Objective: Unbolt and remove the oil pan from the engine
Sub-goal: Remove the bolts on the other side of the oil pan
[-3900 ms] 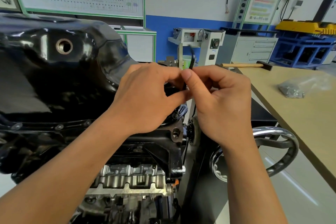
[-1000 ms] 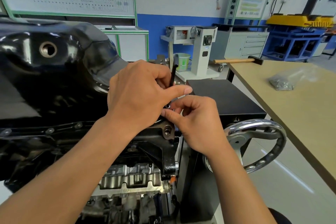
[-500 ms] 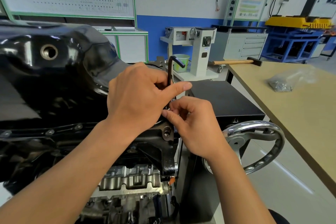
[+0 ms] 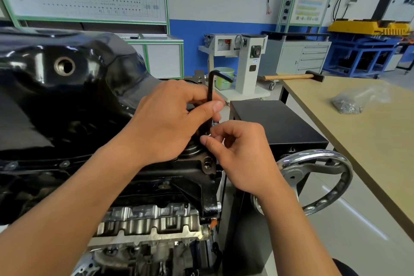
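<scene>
The left hand [image 4: 170, 123] is pinching the upright shaft of the black hex key [image 4: 210, 96] between its thumb and curled fingers. The right hand [image 4: 242, 154] is nipping the small bolt [image 4: 208, 134] at the key's lower tip with thumb and forefinger. The glossy oil pan [image 4: 67, 87] is sitting on top of the upturned engine [image 4: 156, 215], with other flange bolts [image 4: 65, 163] in place. One corner bolt seems to be spinning out. Next, it needs lifting clear without being dropped.
</scene>
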`<action>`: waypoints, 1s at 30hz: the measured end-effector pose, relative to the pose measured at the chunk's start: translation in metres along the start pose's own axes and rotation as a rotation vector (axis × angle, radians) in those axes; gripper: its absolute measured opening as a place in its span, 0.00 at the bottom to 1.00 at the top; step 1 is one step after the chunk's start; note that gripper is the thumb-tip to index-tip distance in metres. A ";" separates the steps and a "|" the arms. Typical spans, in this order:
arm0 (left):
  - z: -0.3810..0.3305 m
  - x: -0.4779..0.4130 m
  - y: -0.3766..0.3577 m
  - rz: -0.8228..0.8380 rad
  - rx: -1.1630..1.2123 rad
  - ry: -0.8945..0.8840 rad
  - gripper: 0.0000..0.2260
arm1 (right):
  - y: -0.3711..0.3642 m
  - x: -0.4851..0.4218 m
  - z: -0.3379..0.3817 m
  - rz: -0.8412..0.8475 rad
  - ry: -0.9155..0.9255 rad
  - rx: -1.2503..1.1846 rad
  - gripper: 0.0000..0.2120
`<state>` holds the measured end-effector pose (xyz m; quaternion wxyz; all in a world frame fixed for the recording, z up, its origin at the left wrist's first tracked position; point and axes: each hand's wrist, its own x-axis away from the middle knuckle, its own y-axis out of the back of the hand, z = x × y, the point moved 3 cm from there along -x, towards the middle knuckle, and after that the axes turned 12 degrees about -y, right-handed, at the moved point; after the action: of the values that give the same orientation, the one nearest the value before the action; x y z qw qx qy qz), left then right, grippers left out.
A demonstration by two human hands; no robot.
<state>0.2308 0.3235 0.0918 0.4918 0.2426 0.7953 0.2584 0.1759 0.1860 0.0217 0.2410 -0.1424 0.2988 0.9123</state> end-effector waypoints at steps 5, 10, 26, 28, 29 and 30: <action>-0.001 -0.003 -0.003 -0.175 0.085 0.010 0.10 | 0.002 0.000 0.000 -0.020 -0.018 -0.019 0.10; 0.001 -0.005 -0.007 -0.296 0.012 0.022 0.20 | 0.003 0.001 0.002 -0.033 -0.001 -0.091 0.08; 0.002 0.000 -0.003 -0.101 0.075 -0.016 0.06 | 0.000 0.001 0.004 -0.007 -0.022 -0.064 0.11; 0.001 -0.001 -0.005 -0.172 0.070 -0.014 0.07 | 0.000 0.001 0.004 -0.001 -0.023 -0.062 0.10; 0.002 -0.001 -0.006 -0.208 0.059 -0.007 0.09 | 0.001 0.001 0.003 0.002 -0.025 -0.063 0.10; 0.002 -0.001 -0.007 -0.242 0.048 0.002 0.12 | 0.001 0.001 0.003 0.002 -0.026 -0.062 0.10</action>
<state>0.2327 0.3176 0.0872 0.5128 0.1563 0.8251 0.1783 0.1741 0.1878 0.0240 0.2394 -0.1376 0.2673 0.9232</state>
